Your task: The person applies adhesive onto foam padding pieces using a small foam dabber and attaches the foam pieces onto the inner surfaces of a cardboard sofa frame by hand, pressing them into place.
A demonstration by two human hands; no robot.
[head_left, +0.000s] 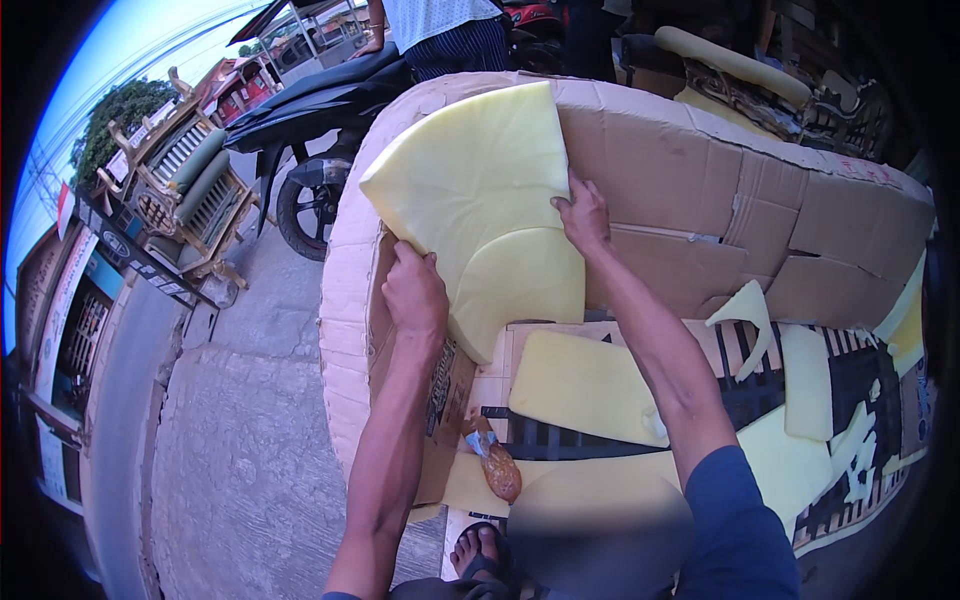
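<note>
A large yellow foam sheet [480, 170] with a curved cut line across its lower part leans against the corner of a cardboard-covered sofa frame [680, 170]. My left hand [415, 290] is closed on its left edge, knuckles up. On the opposite edge, my right hand [585, 215] pinches the foam between thumb and fingers. Below my hands, a rounded foam piece [580, 385] lies flat on the black webbing [550, 440] of the seat. A curved foam offcut [745, 325] and a narrow foam strip [806, 380] are to its right.
A clear plastic container with brown contents [497, 468] rests near my sandalled foot [475, 548]. Behind the sofa are a parked motorcycle [320, 110] and a standing person [450, 35]. A wooden bench [185, 185] stands at the left, beyond the concrete pavement [250, 420].
</note>
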